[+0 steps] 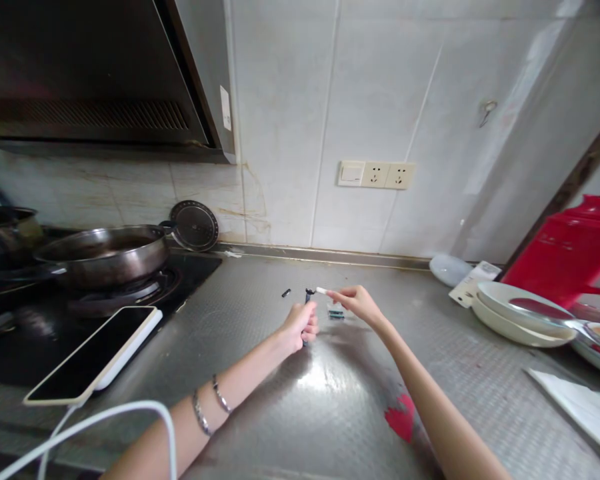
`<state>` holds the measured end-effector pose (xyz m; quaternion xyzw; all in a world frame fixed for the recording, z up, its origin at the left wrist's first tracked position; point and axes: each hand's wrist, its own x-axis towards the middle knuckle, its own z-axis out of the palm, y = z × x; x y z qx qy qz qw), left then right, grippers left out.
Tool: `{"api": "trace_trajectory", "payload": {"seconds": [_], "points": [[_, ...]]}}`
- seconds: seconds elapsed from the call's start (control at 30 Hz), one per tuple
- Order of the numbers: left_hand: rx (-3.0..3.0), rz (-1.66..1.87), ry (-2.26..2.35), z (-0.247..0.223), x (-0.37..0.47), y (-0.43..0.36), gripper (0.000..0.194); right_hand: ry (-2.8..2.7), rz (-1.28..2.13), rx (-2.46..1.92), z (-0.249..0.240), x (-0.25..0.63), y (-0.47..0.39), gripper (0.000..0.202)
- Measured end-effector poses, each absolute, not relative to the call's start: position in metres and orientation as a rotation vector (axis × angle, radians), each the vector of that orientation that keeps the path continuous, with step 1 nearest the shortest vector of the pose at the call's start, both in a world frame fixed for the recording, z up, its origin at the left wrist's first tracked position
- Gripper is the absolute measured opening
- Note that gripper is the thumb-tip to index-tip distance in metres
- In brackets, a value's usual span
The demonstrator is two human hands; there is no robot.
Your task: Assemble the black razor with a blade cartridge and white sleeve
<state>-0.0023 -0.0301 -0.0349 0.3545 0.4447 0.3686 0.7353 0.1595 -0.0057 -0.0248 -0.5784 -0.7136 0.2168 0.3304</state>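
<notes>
Two hands over the counter [250, 333], a tube in one, a white stick [321, 290] in the other.
From here, I'd say the knack is keeping the tube [308, 295] steady in the left hand [301, 325], its fingers curled tightly around it, while the right hand [359, 303], pinching the stick between thumb and fingertips, works lightly at its top. The tube is slim, dark and roughly upright, poking out above and below the fist; whether the stick touches it, I can't tell.
</notes>
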Motion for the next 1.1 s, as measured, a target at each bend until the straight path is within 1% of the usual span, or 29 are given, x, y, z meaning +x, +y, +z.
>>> {"api": "trace_trajectory", "payload": {"seconds": [0.2, 0.3, 0.57, 0.8, 0.97, 1.1], "points": [[0.807, 0.780, 0.993, -0.036, -0.001, -0.031, 0.031, -1.870, 0.548, -1.445, -0.026, 0.152, -0.006, 0.059], [0.825, 0.786, 0.984, -0.035, -0.003, -0.030, 0.032, -1.876, 0.548, -1.480, -0.028, 0.156, -0.004, 0.059], [0.826, 0.782, 0.999, -0.035, -0.003, -0.029, 0.028, -1.856, 0.552, -1.446, -0.031, 0.151, -0.003, 0.061], [0.995, 0.866, 1.018, -0.034, -0.007, -0.025, 0.030, -1.831, 0.514, -1.547, -0.031, 0.174, 0.000, 0.061], [1.318, 1.086, 1.118, -0.039, -0.012, -0.015, 0.033, -1.857, 0.677, -1.408, 0.002, 0.178, -0.009, 0.058], [1.604, 1.320, 1.088, -0.042, -0.015, -0.014, 0.038, -2.161, 0.844, -1.324, 0.044, 0.167, -0.022, 0.053]]}}
